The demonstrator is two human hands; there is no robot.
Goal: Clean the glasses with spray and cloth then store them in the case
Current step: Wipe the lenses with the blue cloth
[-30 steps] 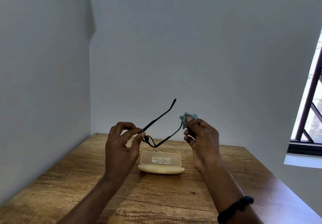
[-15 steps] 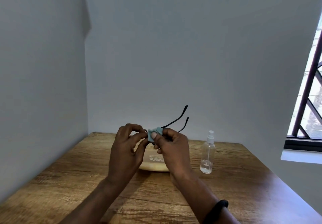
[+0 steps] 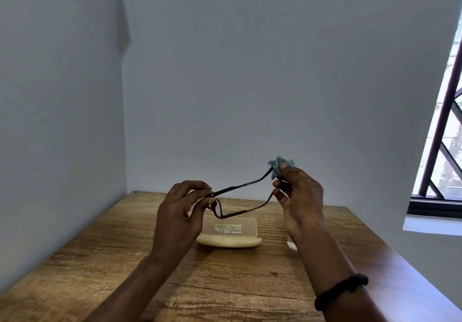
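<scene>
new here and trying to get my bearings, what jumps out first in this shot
Two hands are raised mid-frame over the wooden table: the left hand pinches the front of the dark-framed glasses, while the right hand pinches a teal cloth round the tip of one temple arm. Below them a cream case lies on the table, and a barred window brightens the right edge.

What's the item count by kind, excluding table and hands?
Glasses: 1
Cloth: 1
Case: 1
Spray bottle: 1 (only its base shows)
Wristband: 1
Total: 5
</scene>
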